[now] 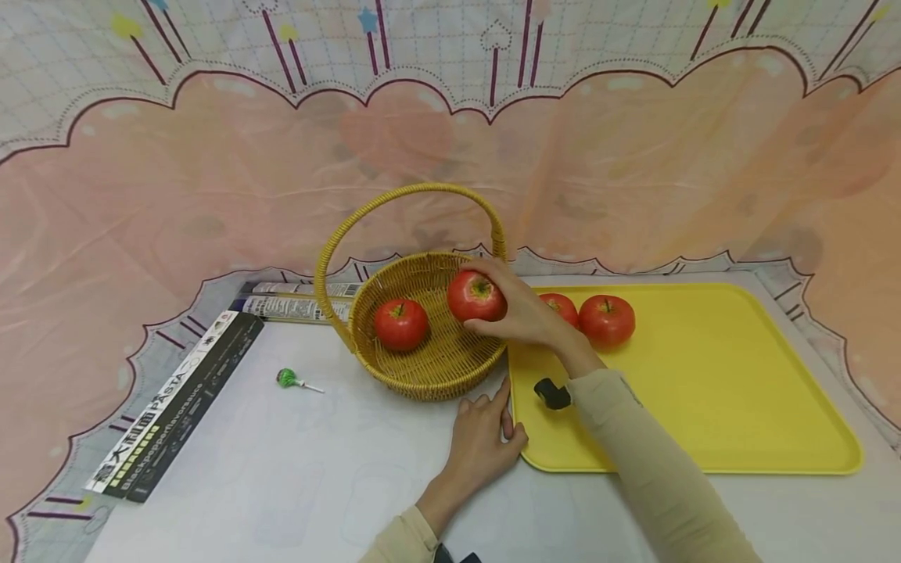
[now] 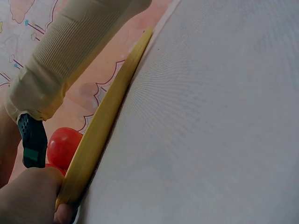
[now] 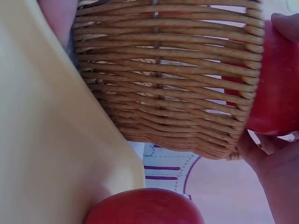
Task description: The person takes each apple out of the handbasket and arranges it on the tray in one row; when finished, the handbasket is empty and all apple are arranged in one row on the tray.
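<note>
My right hand [image 1: 517, 309] grips a red apple [image 1: 477, 295] over the right side of a woven basket [image 1: 436, 383] with a tall handle. In the right wrist view the held apple [image 3: 278, 84] shows beyond the basket's wall [image 3: 173, 84]. Another apple [image 1: 401, 324] lies inside the basket, on its left. My left hand [image 1: 482, 438] pinches the left edge of a yellow tray [image 1: 704, 391]; in the left wrist view the tray's rim [image 2: 105, 121] runs between its fingers. Two apples sit at the tray's back left, one [image 1: 607, 320] in full view, the other [image 1: 561, 306] partly behind my right hand.
Left of the basket a green-wrapped lollipop [image 1: 287, 378] lies on the white table [image 1: 296, 461]. A long black-and-white pasta box [image 1: 176, 407] lies at the far left. Long printed packs [image 1: 296, 307] lie behind the basket, beneath a patterned cloth backdrop [image 1: 246, 180].
</note>
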Motion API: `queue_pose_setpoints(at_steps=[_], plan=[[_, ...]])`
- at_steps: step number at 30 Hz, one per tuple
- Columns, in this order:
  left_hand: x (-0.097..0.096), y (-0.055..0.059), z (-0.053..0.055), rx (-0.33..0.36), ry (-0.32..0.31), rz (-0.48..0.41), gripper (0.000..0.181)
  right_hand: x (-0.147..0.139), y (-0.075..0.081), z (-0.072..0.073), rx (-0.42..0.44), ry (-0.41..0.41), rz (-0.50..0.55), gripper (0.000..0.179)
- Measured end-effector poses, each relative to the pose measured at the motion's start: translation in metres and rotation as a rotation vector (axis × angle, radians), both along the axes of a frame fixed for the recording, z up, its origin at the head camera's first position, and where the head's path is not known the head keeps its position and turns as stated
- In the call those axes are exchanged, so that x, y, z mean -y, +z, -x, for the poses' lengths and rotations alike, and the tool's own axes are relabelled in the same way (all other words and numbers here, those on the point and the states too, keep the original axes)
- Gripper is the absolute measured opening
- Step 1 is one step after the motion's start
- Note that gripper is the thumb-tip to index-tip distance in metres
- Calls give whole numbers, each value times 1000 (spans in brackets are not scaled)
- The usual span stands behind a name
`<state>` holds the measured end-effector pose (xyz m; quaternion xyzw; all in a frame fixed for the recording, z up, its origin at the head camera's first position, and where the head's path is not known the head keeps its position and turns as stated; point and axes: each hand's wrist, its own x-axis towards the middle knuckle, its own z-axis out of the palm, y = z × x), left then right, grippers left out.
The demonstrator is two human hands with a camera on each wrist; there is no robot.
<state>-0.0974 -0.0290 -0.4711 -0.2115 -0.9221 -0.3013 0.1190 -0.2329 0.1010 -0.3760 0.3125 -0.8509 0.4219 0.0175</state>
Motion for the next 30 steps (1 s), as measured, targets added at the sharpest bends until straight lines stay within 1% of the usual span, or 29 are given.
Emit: queue_pose_setpoints(at_steps=[3, 7, 12, 15, 17, 26, 30], plan=[[0, 1, 0, 10, -1, -6, 63, -2, 2, -3, -6, -1, 10, 78], [0, 1, 0, 6, -3, -15, 63, -6, 3, -7, -5, -14, 16, 80], [0, 1, 0, -3, -7, -16, 62, -13, 5, -14, -10, -18, 88, 79], [0, 1, 0, 10, -6, -11, 63, -16, 6, -17, -22, -8, 134, 79], [-1, 2, -1, 19, -3, -8, 63, -18, 7, -20, -21, -9, 146, 79], [0, 3, 0, 28, 2, -3, 63, -29, 8, -31, -8, -74, 130, 82], [0, 3, 0, 25, 2, -6, 64, -31, 21, -43, 29, -83, 140, 80]])
